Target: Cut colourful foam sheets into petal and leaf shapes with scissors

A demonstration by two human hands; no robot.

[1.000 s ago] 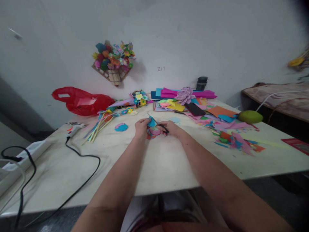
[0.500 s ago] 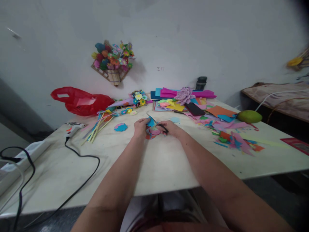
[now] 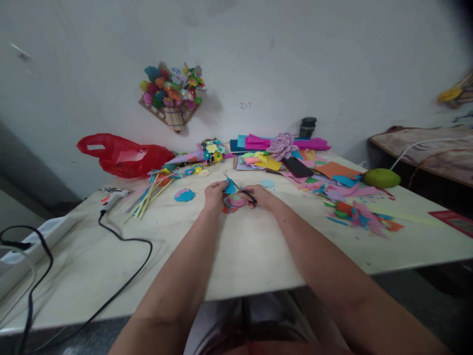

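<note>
A small blue paper piece (image 3: 230,187) is pinched in my left hand (image 3: 216,193). My right hand (image 3: 259,195) is closed on the dark handles of a pair of scissors (image 3: 249,196), whose blades point up and left beside the blue piece. Below them on the table lie round pink and orange paper pieces (image 3: 231,209), partly overlapping. To the left of my left hand rests a blue scalloped piece with pink on it (image 3: 185,195). Just beyond my right hand is a pale blue disc (image 3: 268,183).
Left on the table (image 3: 244,266) are a red bag (image 3: 129,157), a glue gun (image 3: 115,198) with a black cord, yellow strips (image 3: 150,199) and a power strip (image 3: 40,236). Right are paper scraps (image 3: 364,217), a dark phone (image 3: 297,167) and a green fruit (image 3: 381,178).
The blue piece between my hands has shifted and turned very slightly. Otherwise both hands and the scissors stay nearly in place.
</note>
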